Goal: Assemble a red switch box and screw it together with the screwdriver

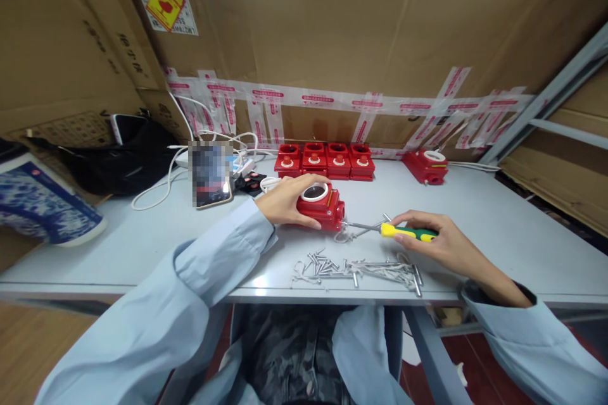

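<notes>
My left hand grips a red box-shaped housing with a round white-rimmed window on top, pressing it against the table. In my right hand is a screwdriver with a yellow and green handle. Its shaft points left, and the tip meets the lower right end of the housing, by a small metal fitting. A thin pale cord and a metal rod lie under the shaft. Closer to me are a pile of loose screws and a bundle of metal rods with cords.
Several red housings stand in a row at the back, and another red housing sits at the back right. To the left are a propped phone, white cables, a black bag and a blue-white container. Cardboard walls enclose the table.
</notes>
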The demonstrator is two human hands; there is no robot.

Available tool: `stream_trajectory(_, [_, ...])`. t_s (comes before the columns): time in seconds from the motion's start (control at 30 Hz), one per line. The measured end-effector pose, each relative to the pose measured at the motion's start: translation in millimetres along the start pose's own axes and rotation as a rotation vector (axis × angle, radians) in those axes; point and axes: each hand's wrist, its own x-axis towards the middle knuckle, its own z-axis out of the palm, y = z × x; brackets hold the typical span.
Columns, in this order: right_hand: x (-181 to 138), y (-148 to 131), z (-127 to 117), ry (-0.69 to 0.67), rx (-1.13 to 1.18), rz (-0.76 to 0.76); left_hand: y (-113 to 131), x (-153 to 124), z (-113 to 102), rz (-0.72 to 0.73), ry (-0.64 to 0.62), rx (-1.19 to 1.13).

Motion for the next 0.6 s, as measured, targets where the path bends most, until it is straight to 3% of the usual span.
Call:
stream_trajectory(0.4, [-1, 1, 8, -0.005, -0.042, -0.003, -6, 1, 11, 0.013, -0.027, -0.019])
stream_trajectory(0.6, [-3, 8, 9, -0.034, 0.021, 0.105, -5, 5, 16, 0.045, -0.059, 0.032])
